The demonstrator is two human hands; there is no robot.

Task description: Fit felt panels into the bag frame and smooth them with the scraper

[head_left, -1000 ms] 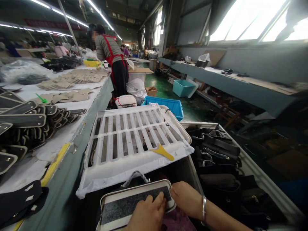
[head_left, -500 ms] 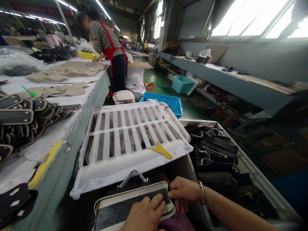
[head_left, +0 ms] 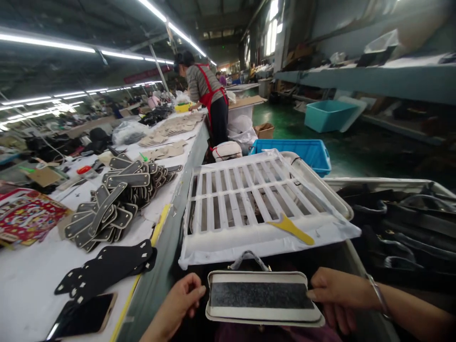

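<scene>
A handbag [head_left: 223, 312] lies in front of me with its pale base turned up and a dark strip [head_left: 258, 294] along the middle. Its black body is mostly hidden below, and a plastic-wrapped handle [head_left: 249, 260] sticks out at the far side. My right hand [head_left: 335, 294] is closed on the right end, thumb at the strip's edge. At the left end is my left hand [head_left: 180, 301], thumb and forefinger pinched by the rim; whether they grip it is unclear. Beyond the bag, a yellow scraper-like tool [head_left: 292, 229] rests on a white slatted rack [head_left: 221, 249].
On the left table [head_left: 32, 270] lie a phone [head_left: 83, 316], black cut pieces [head_left: 107, 268] and piled strap-like pieces [head_left: 103, 213]. A bin of black bags [head_left: 409, 232] stands right. Farther off are a blue crate [head_left: 292, 152] and a person in a red apron [head_left: 210, 95].
My left hand has left the dark strip and moved to the bag's left end. The bag now lies level rather than slanted. My view has swung left.
</scene>
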